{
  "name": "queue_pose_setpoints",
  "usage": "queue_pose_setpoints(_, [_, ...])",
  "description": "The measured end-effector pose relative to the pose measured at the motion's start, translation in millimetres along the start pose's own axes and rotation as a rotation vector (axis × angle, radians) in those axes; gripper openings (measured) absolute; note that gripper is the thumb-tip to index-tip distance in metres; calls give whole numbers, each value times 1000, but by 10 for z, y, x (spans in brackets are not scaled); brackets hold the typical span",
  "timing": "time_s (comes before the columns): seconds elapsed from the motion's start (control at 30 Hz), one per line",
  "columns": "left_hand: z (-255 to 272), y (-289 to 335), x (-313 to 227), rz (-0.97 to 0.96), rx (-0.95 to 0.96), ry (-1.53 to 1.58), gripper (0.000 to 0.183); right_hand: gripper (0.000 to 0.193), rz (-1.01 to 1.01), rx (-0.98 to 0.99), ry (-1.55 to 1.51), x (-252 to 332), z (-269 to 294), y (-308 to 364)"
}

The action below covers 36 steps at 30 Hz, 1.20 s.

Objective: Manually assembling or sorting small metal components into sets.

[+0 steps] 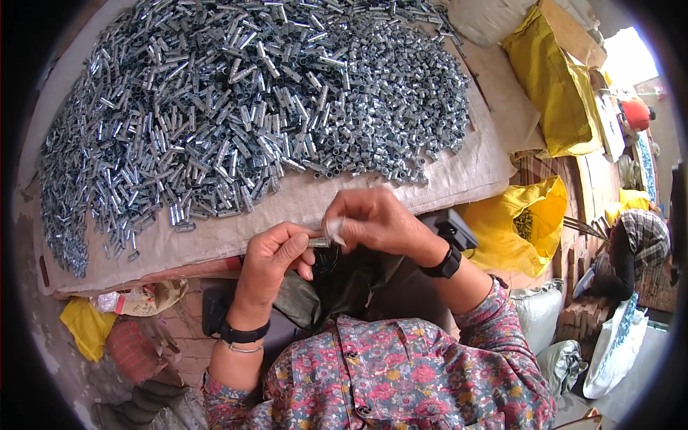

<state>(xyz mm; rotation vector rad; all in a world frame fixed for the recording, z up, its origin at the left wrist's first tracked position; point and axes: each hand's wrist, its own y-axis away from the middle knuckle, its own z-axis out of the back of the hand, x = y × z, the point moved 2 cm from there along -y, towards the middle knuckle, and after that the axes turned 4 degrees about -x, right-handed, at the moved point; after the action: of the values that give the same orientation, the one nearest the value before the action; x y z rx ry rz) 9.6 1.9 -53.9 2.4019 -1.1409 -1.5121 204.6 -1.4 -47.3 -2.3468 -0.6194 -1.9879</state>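
Note:
Between the thumb and fingers of my left hand [276,251] a small silvery metal tube [319,243] is pinched, pointing right. My right hand [383,226] is closed in a pinch right at that tube's free end. A whitish scrap or finger wrap [335,229] shows at its fingertips; what else those fingers hold is hidden. Just beyond both hands, a wide heap of long metal tubes [236,107] covers the cloth-covered table [459,179]. Short metal rings or sleeves [401,107] make up the right part of the heap.
An open yellow sack [502,229] stands right of my right forearm, with another yellow bag [555,86] behind it. White sacks [537,315] lie at the lower right, where another person [638,244] crouches. A yellow bag [87,328] lies at the lower left.

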Motion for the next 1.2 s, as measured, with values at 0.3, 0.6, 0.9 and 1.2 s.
queue_pose_setpoints(0.3, [-228, -122, -311, -597, -35, -1166, 8, 15, 433, -409, 1330, -126, 83, -328])
queue_pose_setpoints(0.6, [-160, -774, -380, -896, -257, -1608, 16, 16, 508, -449, 967, -17, 102, -216])
queue_pose_setpoints(0.9, [-178, -523, -335, -893, -243, -1317, 17, 22, 154, -461, 224, -127, 234, 2])
queue_pose_setpoints(1.2, [-221, -116, -156, -511, -121, -765, 20, 23, 220, -333, 236, 128, 4, 206])
